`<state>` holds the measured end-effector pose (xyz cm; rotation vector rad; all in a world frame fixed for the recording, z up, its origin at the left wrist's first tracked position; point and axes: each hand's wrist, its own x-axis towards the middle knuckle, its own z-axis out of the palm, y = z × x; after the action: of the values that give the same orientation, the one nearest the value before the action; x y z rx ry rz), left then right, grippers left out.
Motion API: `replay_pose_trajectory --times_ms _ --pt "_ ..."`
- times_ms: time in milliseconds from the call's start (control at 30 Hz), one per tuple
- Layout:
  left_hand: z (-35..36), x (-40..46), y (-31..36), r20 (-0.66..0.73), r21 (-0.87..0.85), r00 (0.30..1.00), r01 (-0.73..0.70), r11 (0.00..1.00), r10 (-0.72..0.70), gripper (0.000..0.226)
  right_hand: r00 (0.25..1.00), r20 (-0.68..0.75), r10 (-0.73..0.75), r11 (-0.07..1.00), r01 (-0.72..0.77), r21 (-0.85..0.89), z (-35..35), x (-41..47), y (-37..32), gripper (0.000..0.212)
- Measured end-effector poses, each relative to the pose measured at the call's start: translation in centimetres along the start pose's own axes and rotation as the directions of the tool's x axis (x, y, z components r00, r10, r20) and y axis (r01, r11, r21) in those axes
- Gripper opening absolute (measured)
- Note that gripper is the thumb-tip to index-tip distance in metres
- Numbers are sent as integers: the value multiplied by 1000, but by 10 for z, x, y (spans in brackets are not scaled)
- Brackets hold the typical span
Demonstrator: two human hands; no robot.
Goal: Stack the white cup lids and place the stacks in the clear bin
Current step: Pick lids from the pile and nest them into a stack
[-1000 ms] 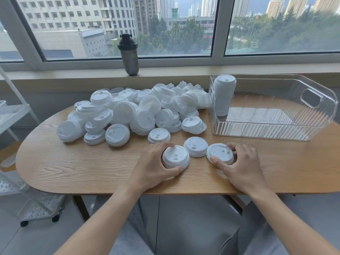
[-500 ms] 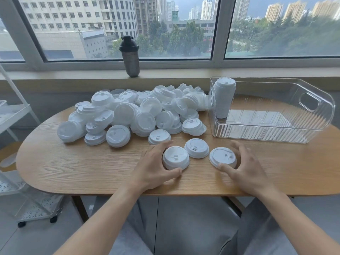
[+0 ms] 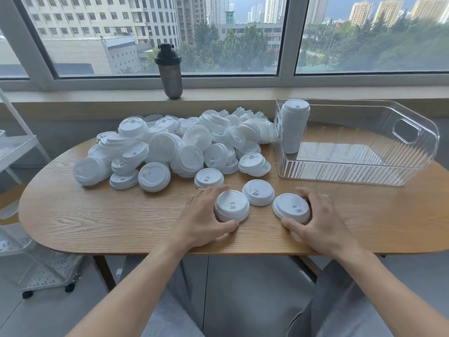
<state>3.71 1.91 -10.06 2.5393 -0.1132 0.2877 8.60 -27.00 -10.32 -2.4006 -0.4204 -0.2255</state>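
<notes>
White lids [image 3: 170, 147], white lid stack [image 3: 294, 128] in clear ribbed bin [image 3: 340, 170], light wood-grain table [image 3: 97, 215], dark grey shaker bottle [image 3: 170, 71] with black cap, white perforated cart [image 3: 36, 268].

Hands [image 3: 204, 216] around two lids [image 3: 232, 208]

We sit in an upper-floor city room: wooden table [image 3: 97, 215] at a window [image 3: 165, 35] (towers beyond), white trolley [image 3: 29, 239] alongside.

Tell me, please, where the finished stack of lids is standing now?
The finished stack stands upright in the clear bin's near-left corner, right of the loose lid pile.
</notes>
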Motion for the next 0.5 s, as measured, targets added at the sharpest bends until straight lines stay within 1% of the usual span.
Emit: replay_pose_trajectory --times_ms 67,133,267,400,500 --pt "0 0 0 -1 -3 1000 2 1000 -2 86 1000 -26 12 999 -14 -52 1 -2 -1 89" --pt "0 -1 0 -1 -5 1000 -1 1000 1 87 1000 -12 -2 999 1 -49 1 -3 -3 93" --pt "-1 -1 0 6 -6 1000 3 1000 -3 88 999 47 8 999 -10 37 -3 -4 -3 78" --pt "-3 -2 2 -26 -58 1000 14 998 -16 86 1000 5 -19 998 18 62 -1 -7 -1 79" --pt "-5 -4 1 -66 -103 998 15 995 -22 82 998 7 -57 997 56 58 2 -10 -7 81"
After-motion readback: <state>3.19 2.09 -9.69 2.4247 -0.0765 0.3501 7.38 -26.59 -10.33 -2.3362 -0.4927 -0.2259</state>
